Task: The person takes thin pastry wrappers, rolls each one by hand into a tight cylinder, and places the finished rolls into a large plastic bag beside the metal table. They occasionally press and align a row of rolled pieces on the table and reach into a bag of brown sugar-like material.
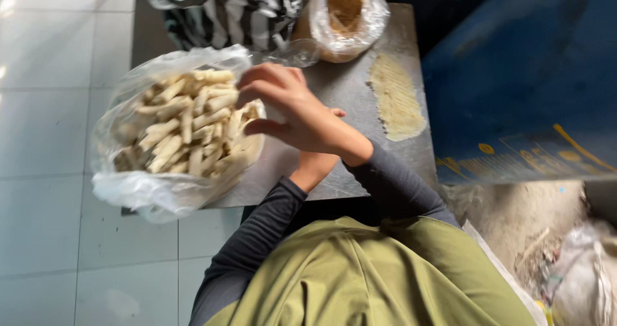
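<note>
Pale, finger-length rolls [186,123] fill a clear bag [138,191] on the tabletop's [344,85] left edge; the right hand [289,107] hovers over them, fingers half-curled, holding nothing; the left hand [315,165] lies mostly hidden beneath, grip untellable.

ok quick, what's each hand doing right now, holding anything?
Right hand: fingers curled loosely at the edge of the bag of rolled pastries, nothing clearly gripped.
Left hand: mostly hidden beneath the right, cannot be told.
</note>
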